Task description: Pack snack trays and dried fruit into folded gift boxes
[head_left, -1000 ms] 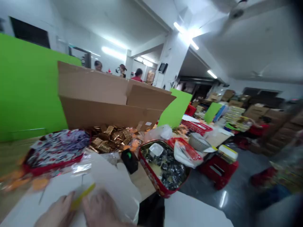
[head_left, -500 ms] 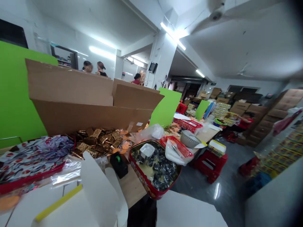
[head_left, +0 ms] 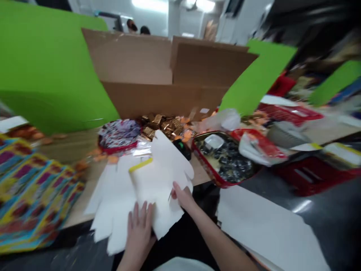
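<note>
Both my hands hold a fanned stack of white card sheets above the wooden table's front edge. My left hand presses its spread fingers against the lower sheets. My right hand pinches the stack's right edge, and a thin metal sliver shows by its fingers, too small to name. A yellow strip runs along the top sheet's upper edge. Just beyond the sheets sit a black tape dispenser and a heap of gold packets.
A red tin of black-wrapped pieces stands right of the sheets. An open cardboard box rises behind the packets, with green boards beside it. Colourful printed packs lie at left; a large white board lies at lower right.
The view has tilted down and swung left, bringing the printed packs in. My hands have reappeared at the bottom, holding the white sheets, which now fan out over the table.
</note>
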Demonstrator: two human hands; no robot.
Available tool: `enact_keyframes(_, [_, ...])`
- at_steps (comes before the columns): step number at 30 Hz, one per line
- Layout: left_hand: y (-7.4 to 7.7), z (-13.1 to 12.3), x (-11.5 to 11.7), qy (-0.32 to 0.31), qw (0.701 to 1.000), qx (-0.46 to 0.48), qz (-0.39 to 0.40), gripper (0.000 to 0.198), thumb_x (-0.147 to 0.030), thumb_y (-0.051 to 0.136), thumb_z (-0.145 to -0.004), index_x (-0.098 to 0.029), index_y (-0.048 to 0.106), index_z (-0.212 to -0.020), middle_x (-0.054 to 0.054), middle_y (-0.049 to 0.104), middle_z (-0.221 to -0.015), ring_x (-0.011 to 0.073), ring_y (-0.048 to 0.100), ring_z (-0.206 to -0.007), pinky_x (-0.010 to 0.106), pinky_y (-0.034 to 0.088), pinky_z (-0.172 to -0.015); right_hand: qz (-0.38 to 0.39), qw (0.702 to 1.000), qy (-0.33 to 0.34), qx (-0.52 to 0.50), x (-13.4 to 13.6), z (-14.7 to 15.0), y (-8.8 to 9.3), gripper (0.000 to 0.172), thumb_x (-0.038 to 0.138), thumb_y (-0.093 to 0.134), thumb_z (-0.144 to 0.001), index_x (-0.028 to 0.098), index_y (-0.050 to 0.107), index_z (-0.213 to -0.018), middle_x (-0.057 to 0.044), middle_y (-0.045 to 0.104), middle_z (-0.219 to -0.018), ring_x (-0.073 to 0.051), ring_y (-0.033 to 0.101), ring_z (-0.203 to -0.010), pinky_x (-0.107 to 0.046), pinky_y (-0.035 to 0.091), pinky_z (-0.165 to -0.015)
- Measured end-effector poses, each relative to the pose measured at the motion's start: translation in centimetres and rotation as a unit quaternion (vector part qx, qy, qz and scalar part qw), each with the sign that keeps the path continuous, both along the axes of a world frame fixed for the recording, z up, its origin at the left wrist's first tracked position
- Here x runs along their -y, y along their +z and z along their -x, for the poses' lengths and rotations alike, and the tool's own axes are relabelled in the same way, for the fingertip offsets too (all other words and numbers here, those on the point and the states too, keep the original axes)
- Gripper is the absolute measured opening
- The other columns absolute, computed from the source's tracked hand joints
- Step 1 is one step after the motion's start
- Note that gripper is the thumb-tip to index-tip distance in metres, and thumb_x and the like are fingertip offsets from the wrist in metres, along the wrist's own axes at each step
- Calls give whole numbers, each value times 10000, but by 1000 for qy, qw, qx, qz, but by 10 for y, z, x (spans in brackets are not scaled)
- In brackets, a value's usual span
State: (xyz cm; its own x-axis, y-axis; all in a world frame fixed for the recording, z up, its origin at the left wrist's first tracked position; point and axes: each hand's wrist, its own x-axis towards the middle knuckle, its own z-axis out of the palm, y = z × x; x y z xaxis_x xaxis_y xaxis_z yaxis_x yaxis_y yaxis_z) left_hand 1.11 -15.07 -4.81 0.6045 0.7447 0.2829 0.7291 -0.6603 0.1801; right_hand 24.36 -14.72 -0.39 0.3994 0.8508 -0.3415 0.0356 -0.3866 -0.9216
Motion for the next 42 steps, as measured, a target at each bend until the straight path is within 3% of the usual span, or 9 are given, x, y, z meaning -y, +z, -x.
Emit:
enact_keyframes(3, [3, -14, 2, 31, 994, 107, 9, 523, -57, 532, -737, -137, 559, -1254, 154, 362, -1453, 358, 160, -1423, 530, 324, -1088, 7, 999, 28, -32, 1, 5, -7, 589, 644, 421, -840, 132, 711, -864, -134, 693, -1039, -256, 627, -1010, -402, 451, -958])
enact_keyframes(6, [10, -22, -10, 70, 963, 246, 79, 185, -201, 510, -873, -184, 673, -961, 106, 376, -1440, 302, 404, -1316, 482, 403, -1051, -40, 997, 63, -31, 16, -12, 3, 515, 601, 541, -803, 186, 665, -1082, -92, 585, -1295, -238, 482, -1255, -399, 321, -1100])
enact_keyframes(12, [18, -45, -33, 233, 870, 409, 144, 517, -377, 627, -828, -183, 449, -1273, 141, 472, -1262, 225, 595, -1068, 385, 543, -863, -108, 988, 10, 112, 17, 13, -25, 508, 506, 479, -867, 146, 566, -1216, -142, 602, -1232, -241, 510, -1214, -395, 374, -1059])
enact_keyframes(17, [14, -34, -41, 112, 973, 201, -13, 265, -365, 604, -853, -222, 635, -1073, 137, 422, -1362, 340, 401, -1288, 542, 384, -1016, -70, 960, -38, 270, 9, 24, -30, 413, 432, 451, -895, 125, 596, -1129, -148, 641, -1080, -253, 576, -1058, -360, 459, -887])
enact_keyframes(21, [29, -17, -53, -16, 999, 49, -3, 134, -276, 595, -873, -244, 671, -978, 51, 659, -1026, 251, 548, -1136, 540, 202, -1120, 53, 904, 225, 361, 33, 19, 23, 222, 308, 520, -883, 169, 647, -765, -64, 655, -743, -196, 609, -723, -287, 438, -679])
enact_keyframes(25, [55, -28, -71, -65, 979, -146, 123, 193, -190, 493, -903, -175, 677, -847, 49, 673, -801, 181, 635, -857, 436, 238, -1116, 5, 808, 332, 486, 18, 55, 58, 216, 112, 444, -893, 155, 655, -880, -116, 666, -887, -236, 608, -887, -344, 431, -802])
enact_keyframes(30, [73, -48, -90, -70, 959, -200, 187, 220, -223, 526, -857, -139, 708, -768, 110, 697, -756, 232, 666, -784, 434, 376, -986, 102, 730, 397, 548, -40, 67, 47, 220, 61, 480, -846, 85, 669, -953, -199, 667, -957, -286, 631, -937, -365, 455, -762])
enact_keyframes(39, [75, -43, -56, -24, 955, -182, 235, 318, -83, 379, -842, -139, 691, -868, 131, 688, -829, 273, 667, -796, 387, 469, -753, 41, 673, 482, 559, -29, 54, 35, 221, 9, 523, -800, 118, 710, -846, -130, 716, -847, -256, 684, -830, -339, 515, -743])
enact_keyframes(42, [65, -44, -48, -9, 953, -177, 246, 334, -95, 356, -864, -145, 678, -935, 124, 691, -899, 259, 669, -839, 358, 483, -741, -139, 691, 440, 557, 3, 42, 41, 296, 60, 504, -851, 145, 659, -1089, -135, 695, -1054, -262, 627, -1053, -395, 496, -906])
